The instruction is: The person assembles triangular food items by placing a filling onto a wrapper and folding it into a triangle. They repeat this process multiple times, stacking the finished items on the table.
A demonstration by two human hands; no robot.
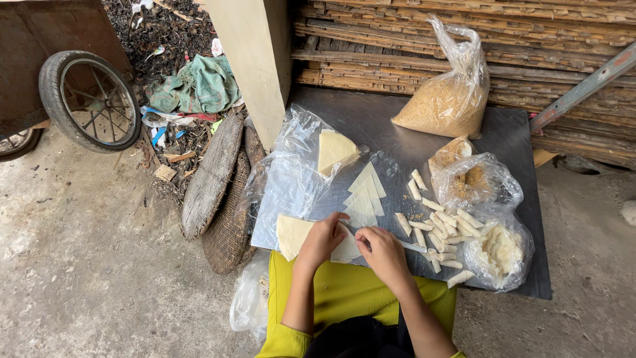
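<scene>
My left hand rests on a pale wrapper sheet at the near edge of the dark metal table, pinching its right part. Beside it, my right hand curls its fingers over the same sheet's right end. A fan of cut triangular wrappers lies just beyond my hands. Several small rolled white pieces are piled to the right of my right hand.
More wrappers sit in clear plastic at the table's left. A bag of brown crumbs stands at the back; two smaller open bags lie right. A concrete pillar, woven baskets and a wheel are left.
</scene>
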